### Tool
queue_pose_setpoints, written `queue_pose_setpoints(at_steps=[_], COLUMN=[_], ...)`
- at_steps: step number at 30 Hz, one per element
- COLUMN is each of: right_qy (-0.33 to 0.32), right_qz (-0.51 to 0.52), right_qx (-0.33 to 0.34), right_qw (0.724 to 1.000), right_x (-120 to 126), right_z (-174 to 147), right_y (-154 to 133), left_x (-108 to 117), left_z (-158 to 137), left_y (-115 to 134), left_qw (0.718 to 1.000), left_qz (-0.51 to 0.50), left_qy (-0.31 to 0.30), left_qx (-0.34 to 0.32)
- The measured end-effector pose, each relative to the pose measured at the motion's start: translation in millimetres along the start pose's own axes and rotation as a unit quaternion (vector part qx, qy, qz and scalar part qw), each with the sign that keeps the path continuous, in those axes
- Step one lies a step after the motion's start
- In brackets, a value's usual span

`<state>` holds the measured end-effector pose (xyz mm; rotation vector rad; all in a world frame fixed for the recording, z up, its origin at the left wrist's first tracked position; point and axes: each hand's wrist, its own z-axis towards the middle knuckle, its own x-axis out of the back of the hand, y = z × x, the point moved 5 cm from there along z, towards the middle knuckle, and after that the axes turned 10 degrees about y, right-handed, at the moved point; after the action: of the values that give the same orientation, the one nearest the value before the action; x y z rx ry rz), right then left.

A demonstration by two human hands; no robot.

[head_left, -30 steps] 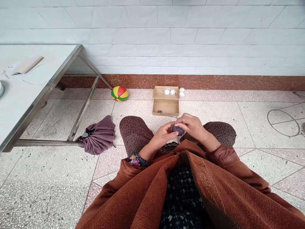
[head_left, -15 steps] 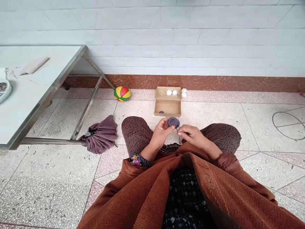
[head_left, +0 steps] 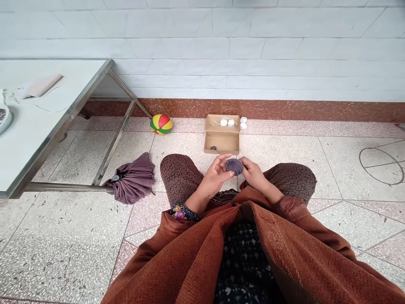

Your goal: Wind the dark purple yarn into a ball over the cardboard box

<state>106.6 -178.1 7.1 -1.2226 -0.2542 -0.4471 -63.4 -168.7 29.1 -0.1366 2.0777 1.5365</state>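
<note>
A purple-grey ball of yarn (head_left: 234, 167) is held up between my knees. My left hand (head_left: 216, 177) is closed on it from the left, thumb across the front. At the ball's right side is my right hand (head_left: 254, 174), its fingers bent and pinched on the yarn, with the fingertips partly hidden behind the ball. Beyond my hands stands an open cardboard box (head_left: 221, 142) with a small dark ball of yarn (head_left: 213, 147) inside. Two white yarn balls (head_left: 224, 122) lie in its lid.
More white balls (head_left: 243, 123) sit right of the box by the wall. A coloured ball (head_left: 161, 124) and a folded purple umbrella (head_left: 132, 179) lie on the left near a metal-framed table (head_left: 85, 86). A wire ring (head_left: 381, 166) is on the floor at right.
My right hand has moved from below right up against the yarn ball's right side. The yarn ball has shifted slightly right and down and turned in my left hand.
</note>
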Motion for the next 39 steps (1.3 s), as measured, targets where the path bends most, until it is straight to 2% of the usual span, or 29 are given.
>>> queue_pose_setpoints(at_steps=[4,7,10,12,15,17,19,21,23,25,27,29,31,34,36,37,39], right_qy=[-0.119,-0.161,-0.129,-0.077,-0.002,0.016,0.023,-0.014,-0.072,-0.104,-0.089,-0.047,-0.003,0.053,0.068,0.064,0.042], right_qz=[-0.009,0.009,0.031,0.027,0.003,-0.006,-0.008,-0.015,-0.019,-0.020,-0.023,-0.029,-0.032,-0.010,0.001,-0.001,-0.010], right_qx=[0.064,0.120,0.128,0.122,0.101,0.073,0.049,0.044,0.076,0.111,0.126,0.118,0.097,0.053,0.010,-0.008,-0.004], right_qw=[0.991,0.980,0.983,0.989,0.995,0.997,0.998,0.999,0.994,0.988,0.988,0.991,0.995,0.997,0.998,0.998,0.999], right_x=[-12.5,-2.6,17.5,29.4,33.9,24.9,11.3,-4.1,-14.0,-12.8,-2.0,11.2,19.0,15.2,4.9,-1.1,-10.2], right_z=[-22.3,-25.6,-9.7,8.3,30.4,32.9,24.5,10.0,-2.8,-5.8,3.6,20.4,35.8,41.8,33.3,26.9,14.8], right_y=[-11.7,-36.8,-57.2,-60.6,-47.2,-30.9,-16.8,-10.9,-15.9,-26.1,-35.0,-37.2,-31.1,-11.6,2.0,6.4,5.6], left_x=[19.8,28.7,27.8,21.1,7.0,2.4,4.9,12.4,21.2,26.9,27.5,23.1,13.6,-0.9,-2.4,-0.2,7.4], left_z=[8.3,12.1,12.0,9.6,3.9,2.3,5.4,12.3,20.8,28.1,32.0,31.4,27.1,21.5,26.8,32.6,47.7], left_y=[-2.6,-4.4,-5.4,-6.4,-7.2,-5.3,-4.0,-3.9,-2.3,0.5,3.0,4.7,5.6,7.1,9.7,11.3,15.6], left_qw=[0.994,0.986,0.980,0.982,0.988,0.994,0.999,0.999,0.995,0.988,0.983,0.982,0.985,0.991,0.997,0.999,0.997], left_qz=[0.014,0.074,0.144,0.168,0.156,0.107,0.048,0.020,0.037,0.084,0.135,0.167,0.171,0.116,0.065,0.048,0.045], left_qy=[0.110,0.145,0.127,0.080,-0.012,-0.032,-0.006,0.040,0.087,0.112,0.110,0.080,0.019,-0.060,-0.041,-0.012,0.057], left_qx=[-0.021,-0.044,-0.055,-0.043,-0.015,-0.010,-0.010,-0.015,-0.039,-0.060,-0.059,-0.042,-0.018,0.006,0.002,-0.005,-0.029])
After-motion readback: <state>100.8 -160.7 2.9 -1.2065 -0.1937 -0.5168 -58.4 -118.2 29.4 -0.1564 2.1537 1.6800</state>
